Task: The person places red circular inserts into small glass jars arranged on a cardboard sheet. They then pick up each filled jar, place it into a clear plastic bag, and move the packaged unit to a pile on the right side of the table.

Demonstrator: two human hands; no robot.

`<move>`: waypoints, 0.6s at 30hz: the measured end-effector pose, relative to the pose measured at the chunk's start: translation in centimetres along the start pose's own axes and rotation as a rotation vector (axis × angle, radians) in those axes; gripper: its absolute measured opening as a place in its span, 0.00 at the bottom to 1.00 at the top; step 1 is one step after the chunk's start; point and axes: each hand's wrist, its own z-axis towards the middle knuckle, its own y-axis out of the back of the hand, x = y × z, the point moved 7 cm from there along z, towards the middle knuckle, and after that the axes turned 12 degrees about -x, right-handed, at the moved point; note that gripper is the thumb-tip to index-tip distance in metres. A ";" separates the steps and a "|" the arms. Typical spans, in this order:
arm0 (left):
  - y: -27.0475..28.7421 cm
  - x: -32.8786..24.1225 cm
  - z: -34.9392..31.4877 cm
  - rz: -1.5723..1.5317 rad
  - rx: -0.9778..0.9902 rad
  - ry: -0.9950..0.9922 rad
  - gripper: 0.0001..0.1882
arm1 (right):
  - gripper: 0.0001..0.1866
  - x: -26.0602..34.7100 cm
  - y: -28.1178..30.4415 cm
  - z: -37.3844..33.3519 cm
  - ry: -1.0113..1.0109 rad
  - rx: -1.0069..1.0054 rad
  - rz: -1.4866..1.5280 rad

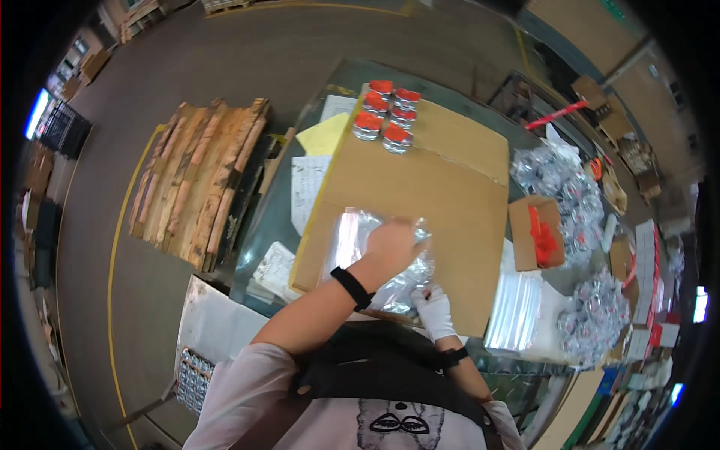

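A clear, shiny plastic bag (346,241) lies on the near part of a cardboard sheet (427,191). My left hand (394,244), bare and with a black band at the wrist, is over the bag. Its fingers look curled in, and their tips are hidden, so what they hold does not show. In a white glove with uncovered fingertips, my right hand (433,310) pinches the bag's near right edge. Several silver wrapped pieces with red tops (397,137) stand in two rows at the far left of the cardboard.
An open carton (519,236) with red pieces stands right of the cardboard. Beside it are flat plastic bags (514,311) and heaps of clear-wrapped items (596,319). Papers (306,187) lie along the table's left side. A wooden pallet (199,180) is on the floor at left.
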 end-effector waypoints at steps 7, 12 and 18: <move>-4.3 5.2 -5.4 -0.188 -0.070 0.042 0.10 | 0.17 1.5 5.4 2.2 0.367 -0.325 -0.111; -1.3 3.7 -5.5 -0.347 -0.101 0.079 0.12 | 0.12 4.0 0.8 4.3 0.303 0.115 0.215; -5.3 4.4 -5.6 -0.117 -0.011 0.103 0.18 | 0.07 4.4 -1.3 6.1 -0.201 0.174 0.548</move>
